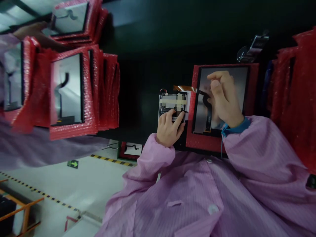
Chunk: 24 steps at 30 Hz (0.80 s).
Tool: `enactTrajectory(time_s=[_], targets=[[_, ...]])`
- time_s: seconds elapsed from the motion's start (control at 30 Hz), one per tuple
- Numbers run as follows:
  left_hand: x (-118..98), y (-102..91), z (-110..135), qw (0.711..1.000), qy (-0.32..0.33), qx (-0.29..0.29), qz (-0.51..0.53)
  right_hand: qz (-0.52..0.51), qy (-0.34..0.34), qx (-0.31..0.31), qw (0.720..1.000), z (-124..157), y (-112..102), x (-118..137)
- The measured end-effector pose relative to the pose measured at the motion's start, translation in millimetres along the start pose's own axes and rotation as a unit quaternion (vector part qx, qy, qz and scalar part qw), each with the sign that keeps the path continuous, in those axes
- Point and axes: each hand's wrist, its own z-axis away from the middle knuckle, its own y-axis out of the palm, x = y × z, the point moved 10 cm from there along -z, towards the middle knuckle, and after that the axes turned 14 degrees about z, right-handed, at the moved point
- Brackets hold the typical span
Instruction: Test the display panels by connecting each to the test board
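Note:
A display panel (237,74) lies on a red bubble-wrap sleeve (253,89) on the dark bench. My right hand (224,97) rests on the panel, its fingers pinched together at the black flex cable (209,117) that runs across the glass. To the left of the panel sits a small circuit board (172,100) with strips of beige tape and an orange ribbon (184,88) leading to the panel. My left hand (170,127) grips the near edge of this board, fingers curled over it and thumb alongside. Both arms are in pink striped sleeves.
Stacks of red sleeves holding panels (67,90) stand at the left, with another person's hand (32,31) at the top left. More red sleeves (296,95) are piled at the right. A metal clip-like tool (253,47) lies behind the panel. Floor with yellow-black tape (111,160) shows below.

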Motion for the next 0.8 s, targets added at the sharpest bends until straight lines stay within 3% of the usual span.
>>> enactTrajectory(time_s=[0.27,0.43,0.53,0.63,0.8], targets=[[-3.8,-2.2,-2.2,0.999,0.008,-0.028,-0.014,-0.010,-0.003,-0.028,1.000,-1.7,-12.8,2.1],[0.7,3.6,-1.8,1.000,-0.014,-0.019,-0.004,0.008,0.009,-0.080,0.997,6.4,-37.2,0.3],[-6.1,-0.5,-0.1,0.999,-0.006,-0.035,0.027,0.057,0.040,-0.085,0.994,31.6,-53.1,-9.6],[-26.2,-6.0,1.6,0.993,0.020,-0.059,0.100,0.128,0.096,-0.058,0.985,69.7,-62.9,-23.7],[-58.0,9.7,-1.6,0.981,0.037,-0.033,0.188,0.205,0.144,0.007,0.968,115.0,-56.3,-34.4]])
